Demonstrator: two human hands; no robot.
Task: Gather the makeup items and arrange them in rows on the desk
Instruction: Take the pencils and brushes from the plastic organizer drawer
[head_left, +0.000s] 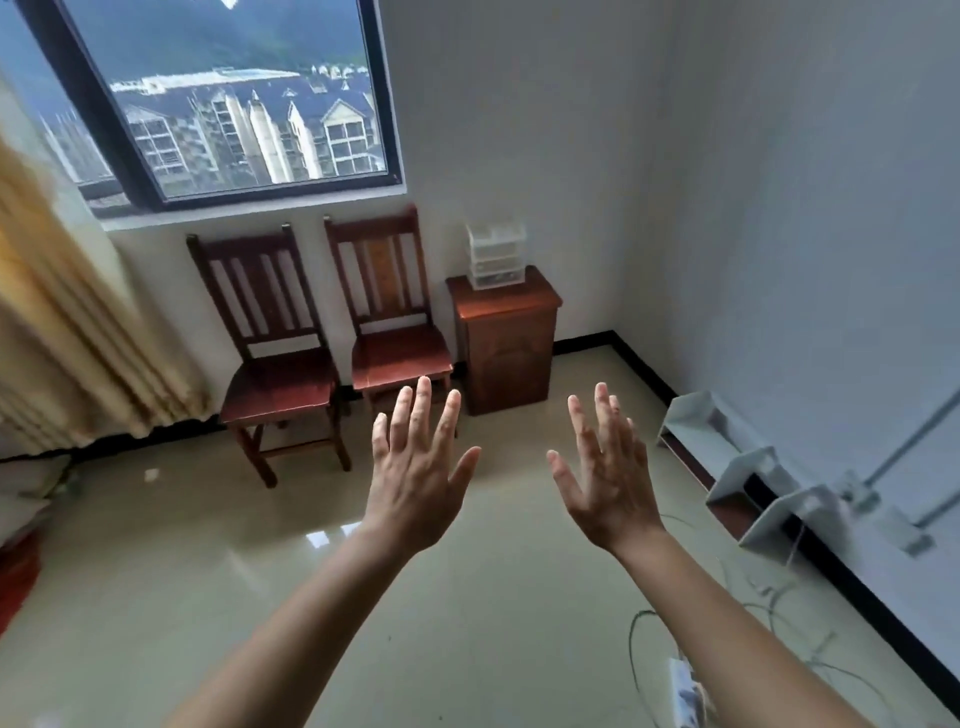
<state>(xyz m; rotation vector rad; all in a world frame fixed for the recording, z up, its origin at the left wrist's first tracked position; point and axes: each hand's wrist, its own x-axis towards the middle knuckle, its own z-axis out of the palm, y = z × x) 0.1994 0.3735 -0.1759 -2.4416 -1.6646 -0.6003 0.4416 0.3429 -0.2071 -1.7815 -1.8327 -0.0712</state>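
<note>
My left hand (418, 467) and my right hand (605, 470) are both stretched out in front of me over the floor, fingers straight and spread, holding nothing. Far ahead, a clear plastic drawer organizer (494, 255) stands on a small red-brown wooden cabinet (506, 338) against the back wall. What lies in its drawers is too small to tell. No loose makeup items and no desk are in view.
Two wooden chairs (278, 332) (395, 317) stand under the window, left of the cabinet. White shelf brackets (748, 467) sit along the right wall. Cables and a power strip (685, 691) lie on the floor at the lower right. A curtain (67, 322) hangs at the left.
</note>
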